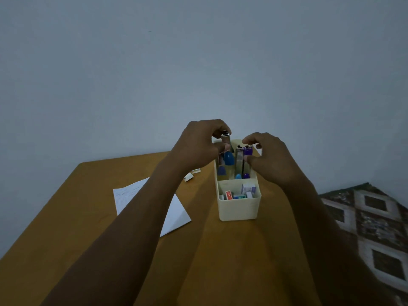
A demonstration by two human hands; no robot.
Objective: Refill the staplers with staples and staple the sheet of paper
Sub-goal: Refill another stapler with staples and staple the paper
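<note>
A cream organiser box stands on the brown table. Its far compartment holds several staplers upright: a blue stapler on the left and a purple stapler on the right. Small staple boxes fill the near compartment. My left hand grips the metal top of the blue stapler above the box. Over the purple stapler, my right hand hovers with curled fingers, thumb beside it; whether it grips is unclear. A white sheet of paper lies left of the box, partly under my left forearm.
Two small white pieces lie on the table beyond the paper. A plain wall rises right behind the table's far edge. A patterned cloth lies lower at the right, past the table's right edge.
</note>
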